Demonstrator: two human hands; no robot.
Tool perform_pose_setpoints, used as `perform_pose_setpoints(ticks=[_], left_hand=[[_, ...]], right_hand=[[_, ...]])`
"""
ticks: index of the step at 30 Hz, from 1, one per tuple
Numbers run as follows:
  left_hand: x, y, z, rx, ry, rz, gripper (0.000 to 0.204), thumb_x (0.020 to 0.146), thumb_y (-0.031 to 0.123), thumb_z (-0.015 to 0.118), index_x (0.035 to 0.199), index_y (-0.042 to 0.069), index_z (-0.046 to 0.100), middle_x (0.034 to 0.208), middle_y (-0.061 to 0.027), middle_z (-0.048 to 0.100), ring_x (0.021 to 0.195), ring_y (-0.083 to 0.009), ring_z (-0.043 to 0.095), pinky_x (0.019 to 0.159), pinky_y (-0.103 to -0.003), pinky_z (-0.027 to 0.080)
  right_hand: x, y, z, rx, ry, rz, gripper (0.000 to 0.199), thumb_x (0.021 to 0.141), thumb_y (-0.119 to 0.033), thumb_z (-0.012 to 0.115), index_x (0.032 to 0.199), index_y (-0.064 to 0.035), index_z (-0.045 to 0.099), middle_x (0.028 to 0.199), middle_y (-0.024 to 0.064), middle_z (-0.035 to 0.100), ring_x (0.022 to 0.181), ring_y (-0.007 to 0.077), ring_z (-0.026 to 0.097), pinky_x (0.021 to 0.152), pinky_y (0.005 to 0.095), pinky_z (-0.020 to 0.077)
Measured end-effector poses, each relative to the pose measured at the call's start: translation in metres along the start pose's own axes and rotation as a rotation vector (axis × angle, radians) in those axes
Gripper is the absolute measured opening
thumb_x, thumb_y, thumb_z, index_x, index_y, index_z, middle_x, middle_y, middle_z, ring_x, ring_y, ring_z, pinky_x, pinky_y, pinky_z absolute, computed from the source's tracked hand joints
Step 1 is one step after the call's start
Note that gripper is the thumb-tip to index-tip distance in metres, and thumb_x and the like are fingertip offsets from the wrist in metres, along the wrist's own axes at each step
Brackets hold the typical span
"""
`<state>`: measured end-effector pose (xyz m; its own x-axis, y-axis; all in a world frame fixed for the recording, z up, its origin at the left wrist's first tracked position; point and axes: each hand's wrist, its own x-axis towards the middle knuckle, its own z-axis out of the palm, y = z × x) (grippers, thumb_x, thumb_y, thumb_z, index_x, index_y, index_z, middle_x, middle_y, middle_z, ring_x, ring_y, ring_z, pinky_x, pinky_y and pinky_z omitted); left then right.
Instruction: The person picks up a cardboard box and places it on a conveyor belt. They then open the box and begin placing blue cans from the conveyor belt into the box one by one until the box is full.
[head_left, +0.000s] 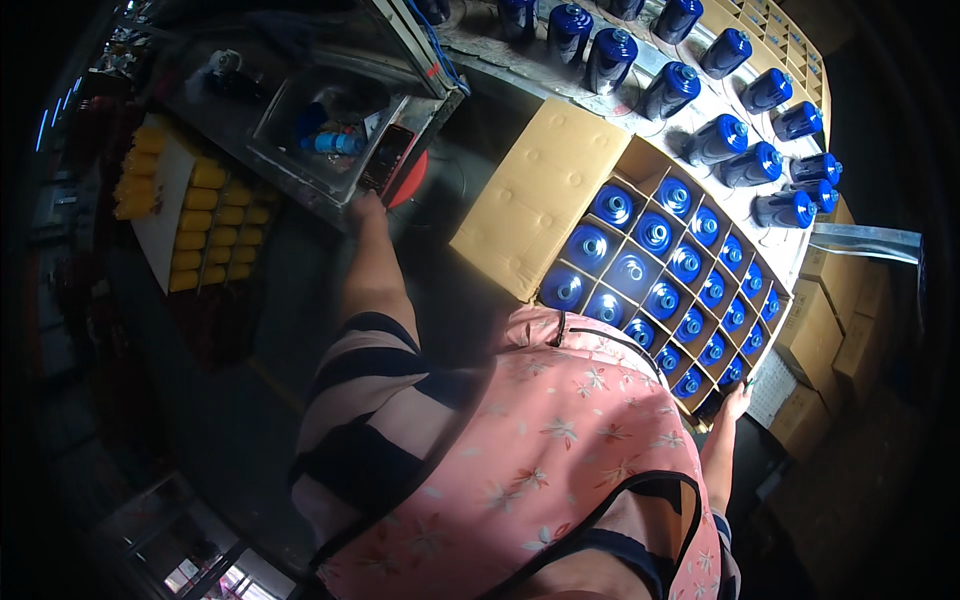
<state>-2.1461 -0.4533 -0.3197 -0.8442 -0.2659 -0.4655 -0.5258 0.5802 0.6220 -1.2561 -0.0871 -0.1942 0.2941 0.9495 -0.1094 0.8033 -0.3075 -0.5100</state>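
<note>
A divided cardboard carton (pixel 640 160) stands against my front, its cells filled with several glossy blue bottles (pixel 631 270), necks up. At its near right corner, my right hand (pixel 738 402) is closed on the carton's edge, close beside a blue bottle in the corner cell. My left hand (pixel 368 208) reaches out to the left, at the rim of a metal sink (pixel 290 160). It meets the lower end of a dark red slotted holder (pixel 388 158); its fingers are hard to make out there. A round red thing (pixel 410 180) shows beside the holder.
Several blue bottles (pixel 668 90) stand spaced out on a worktop (pixel 640 122) beyond the carton. The carton's flap (pixel 540 190) folds out to the left. Yellow containers (pixel 200 220) are stacked far left. Brown cartons (pixel 810 330) and a metal bar (pixel 868 240) are at right.
</note>
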Motion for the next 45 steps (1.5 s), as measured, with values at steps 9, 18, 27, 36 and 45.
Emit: perform_pose_setpoints(ticks=[9,18,27,36,45], left_hand=[[-0.010,0.010,0.016,-0.208,0.084,0.041,0.016,0.089,0.020,0.067,0.094,0.005,0.070,0.082,-0.0052,0.067,0.071,-0.0184,0.062,0.053,-0.036,0.047],[-0.044,0.019,0.001,-0.365,0.051,0.028,0.024,0.092,0.018,0.061,0.099,-0.004,0.070,0.083,-0.0105,0.072,0.070,-0.0182,0.066,0.065,-0.031,0.050],[-0.054,0.035,0.005,-0.339,0.110,-0.002,0.027,0.090,0.021,0.065,0.099,-0.003,0.072,0.085,-0.0097,0.073,0.073,-0.0179,0.068,0.067,-0.031,0.051],[-0.027,0.020,0.009,-0.302,0.129,-0.003,0.027,0.084,0.028,0.076,0.090,0.003,0.070,0.074,-0.0056,0.066,0.055,-0.0180,0.056,0.045,-0.032,0.039],[-0.039,0.026,0.008,-0.319,0.141,0.041,0.027,0.084,0.029,0.075,0.091,0.003,0.072,0.069,-0.0060,0.065,0.046,-0.0173,0.049,0.042,-0.033,0.035]], right_hand=[[0.005,-0.028,0.012,-0.127,0.076,0.112,0.045,0.097,-0.030,0.052,0.131,-0.0003,0.056,0.120,0.0222,0.063,0.108,0.0361,0.062,0.092,0.0397,0.0471],[0.021,-0.006,0.020,-0.132,0.123,0.087,0.052,0.097,-0.043,0.049,0.130,-0.0035,0.057,0.120,0.0214,0.064,0.109,0.0374,0.061,0.093,0.0406,0.0455],[0.016,-0.017,0.022,-0.172,0.087,0.071,0.049,0.099,-0.035,0.048,0.130,0.0020,0.055,0.122,0.0226,0.062,0.108,0.0373,0.061,0.093,0.0396,0.0464],[0.016,-0.014,0.026,-0.126,0.094,0.057,0.049,0.099,-0.037,0.048,0.131,-0.0017,0.055,0.122,0.0213,0.062,0.109,0.0380,0.060,0.092,0.0404,0.0464],[0.016,-0.012,0.025,-0.153,0.090,0.064,0.049,0.098,-0.037,0.048,0.133,-0.0024,0.054,0.122,0.0210,0.063,0.108,0.0382,0.061,0.092,0.0408,0.0465]])
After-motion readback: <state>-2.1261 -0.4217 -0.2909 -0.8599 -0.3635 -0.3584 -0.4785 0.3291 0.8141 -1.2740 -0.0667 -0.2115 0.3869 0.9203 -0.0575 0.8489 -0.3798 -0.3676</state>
